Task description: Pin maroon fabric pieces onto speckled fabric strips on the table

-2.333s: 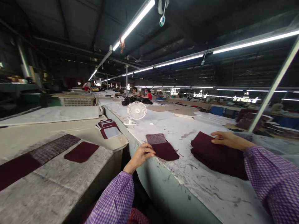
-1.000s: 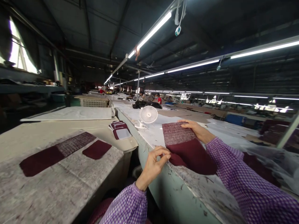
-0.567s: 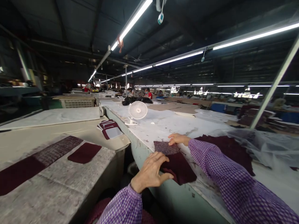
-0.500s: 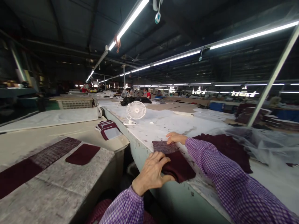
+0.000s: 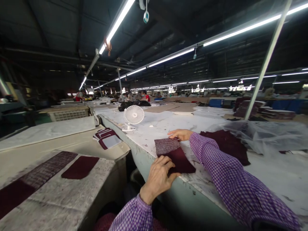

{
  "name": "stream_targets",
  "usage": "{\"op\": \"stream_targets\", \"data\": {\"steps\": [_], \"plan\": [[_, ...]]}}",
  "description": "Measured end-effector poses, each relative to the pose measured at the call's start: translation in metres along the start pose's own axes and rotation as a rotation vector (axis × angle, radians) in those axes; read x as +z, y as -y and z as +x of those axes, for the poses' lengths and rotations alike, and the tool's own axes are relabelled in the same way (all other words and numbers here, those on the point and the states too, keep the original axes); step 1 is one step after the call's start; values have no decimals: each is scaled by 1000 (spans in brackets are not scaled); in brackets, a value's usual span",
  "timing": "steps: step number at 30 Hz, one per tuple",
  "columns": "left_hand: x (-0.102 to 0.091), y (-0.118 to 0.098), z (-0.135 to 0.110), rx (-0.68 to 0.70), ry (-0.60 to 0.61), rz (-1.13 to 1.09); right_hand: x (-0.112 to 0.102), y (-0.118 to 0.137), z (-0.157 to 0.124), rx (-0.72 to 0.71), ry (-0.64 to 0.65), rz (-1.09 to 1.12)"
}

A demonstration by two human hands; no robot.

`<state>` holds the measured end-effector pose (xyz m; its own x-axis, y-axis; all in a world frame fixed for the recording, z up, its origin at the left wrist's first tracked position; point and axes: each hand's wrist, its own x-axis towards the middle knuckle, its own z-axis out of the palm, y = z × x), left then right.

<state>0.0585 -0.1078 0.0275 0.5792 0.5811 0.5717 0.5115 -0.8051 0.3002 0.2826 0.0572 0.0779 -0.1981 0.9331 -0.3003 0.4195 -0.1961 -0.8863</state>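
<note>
A two-part fabric piece (image 5: pixel 181 162), plain dark maroon near me and heathered grey-maroon at its far end, lies on the edge of the white-topped table (image 5: pixel 154 128). My left hand (image 5: pixel 158 175) is curled over the left near side of its plain part, thumb stretched along the near edge. The cloth under those fingers is hidden. At the far right corner of the heathered part, my right hand (image 5: pixel 183 134) has its fingertips closed on the fabric. Farther right, beside my right forearm, a larger dark maroon cloth (image 5: pixel 227 146) is spread out.
A small white fan (image 5: pixel 134 115) stands beyond the fabric. On the lower left table (image 5: pixel 60 195) are a heathered-and-maroon strip (image 5: pixel 48 166), a maroon piece (image 5: pixel 80 167) and a stack of maroon-and-white pieces (image 5: pixel 108 138). Clear plastic sheeting (image 5: pixel 271 134) and a slanting pole (image 5: pixel 264 70) are at right.
The fabric's near end, bunched at the table edge before, now lies flatter and farther onto the table. More of the heathered part shows. The whole view has shifted slightly to the right.
</note>
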Motion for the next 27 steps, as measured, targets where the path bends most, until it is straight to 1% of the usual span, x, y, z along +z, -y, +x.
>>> {"op": "stream_targets", "data": {"steps": [2, 5, 7, 8, 10, 13, 14, 16, 17, 19, 22, 24, 25, 27], "plan": [[0, -2, 2, -14, 1, 7, -8, 0, -7, -8, 36, 71], [1, -5, 3, -48, 1, 29, -14, 0, -14, -31, 65, 146], [0, -6, 5, -66, 8, 49, -17, 2, -17, -56, 69, 180], [0, -7, 6, -73, 14, 57, -19, 4, -19, -78, 51, 199], [0, -8, 8, -85, 23, 73, -26, 10, -23, -139, -38, 239], [-2, -9, 14, -109, 34, 98, -38, 22, -35, -247, -238, 278], [-3, -9, 16, -118, 43, 104, -41, 25, -41, -272, -287, 273], [-4, -10, 21, -144, 64, 114, -43, 32, -57, -298, -336, 247], [-5, -11, 23, -157, 78, 121, -41, 34, -67, -306, -336, 221], [-6, -12, 26, -170, 104, 142, -30, 37, -91, -336, -281, 118], [-5, -15, 26, -150, 119, 170, -1, 36, -129, -427, -77, -173], [-2, -15, 24, -144, 102, 166, 22, 31, -150, -456, 47, -332], [0, -14, 23, -166, 82, 154, 32, 27, -158, -481, 75, -396], [4, -10, 22, -272, 10, 103, 51, 18, -169, -589, 39, -504]]}}
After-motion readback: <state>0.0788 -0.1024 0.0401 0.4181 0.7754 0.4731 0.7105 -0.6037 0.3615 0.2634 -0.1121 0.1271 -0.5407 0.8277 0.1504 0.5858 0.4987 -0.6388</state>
